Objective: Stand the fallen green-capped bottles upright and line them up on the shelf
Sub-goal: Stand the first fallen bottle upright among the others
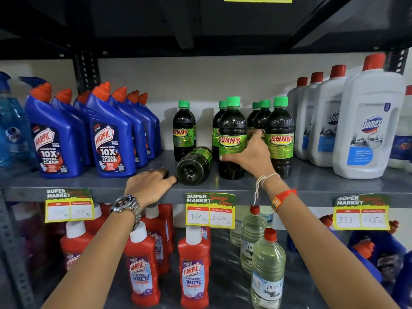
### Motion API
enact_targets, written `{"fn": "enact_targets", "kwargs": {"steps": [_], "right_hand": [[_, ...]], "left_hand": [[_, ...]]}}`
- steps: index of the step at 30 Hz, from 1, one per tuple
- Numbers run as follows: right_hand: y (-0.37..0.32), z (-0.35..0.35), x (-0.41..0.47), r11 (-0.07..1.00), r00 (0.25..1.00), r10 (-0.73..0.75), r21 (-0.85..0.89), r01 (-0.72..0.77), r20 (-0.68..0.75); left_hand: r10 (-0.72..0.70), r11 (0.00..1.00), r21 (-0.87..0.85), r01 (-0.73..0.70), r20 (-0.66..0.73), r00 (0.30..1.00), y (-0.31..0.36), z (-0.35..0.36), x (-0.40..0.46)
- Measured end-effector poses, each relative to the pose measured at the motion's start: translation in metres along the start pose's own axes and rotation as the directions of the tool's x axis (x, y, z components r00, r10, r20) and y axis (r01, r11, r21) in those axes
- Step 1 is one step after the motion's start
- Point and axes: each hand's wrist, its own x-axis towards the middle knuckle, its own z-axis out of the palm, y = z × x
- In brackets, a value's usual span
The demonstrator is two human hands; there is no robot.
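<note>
Several dark green-capped Sunny bottles stand on the grey shelf (312, 184). One fallen bottle (195, 166) lies on its side with its base toward me, between an upright bottle at the back left (184, 130) and a front upright bottle (231, 134). My right hand (247, 157) wraps around the lower part of that front upright bottle. Another upright bottle (281, 134) stands just right of the hand, with more behind. My left hand (148, 182) rests palm down on the shelf, its fingertips touching the fallen bottle's base.
Blue Harpic bottles (109, 139) crowd the shelf to the left and white Domex bottles (367, 130) to the right. Price tags (209, 210) hang on the shelf's front edge. The lower shelf holds red Harpic bottles (194, 266) and clear bottles (267, 270).
</note>
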Motion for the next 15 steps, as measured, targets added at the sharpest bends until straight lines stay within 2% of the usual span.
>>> {"fn": "enact_targets", "kwargs": {"steps": [3,5,7,13,15], "right_hand": [[0.003,-0.004,0.005,0.979,0.986,0.130,0.146,-0.144,0.104],[0.006,-0.005,0.006,0.941,0.976,0.159,0.275,-0.195,0.151],[0.005,-0.006,0.008,0.923,0.969,0.162,0.319,-0.215,0.185],[-0.005,-0.014,-0.001,0.939,0.961,0.124,0.285,-0.194,0.247],[-0.011,-0.014,-0.009,0.982,0.994,0.043,0.177,-0.060,0.103]], "left_hand": [[-0.040,0.997,-0.067,0.039,-0.002,0.999,0.001,0.000,0.000],[-0.051,0.995,-0.086,0.050,-0.012,0.999,0.001,0.001,0.000],[-0.048,0.996,-0.083,0.046,-0.020,0.999,0.001,0.000,-0.001],[-0.039,0.998,-0.054,0.039,0.003,0.999,0.003,-0.004,-0.003],[0.000,1.000,0.003,0.000,0.026,1.000,0.003,-0.007,-0.005]]}}
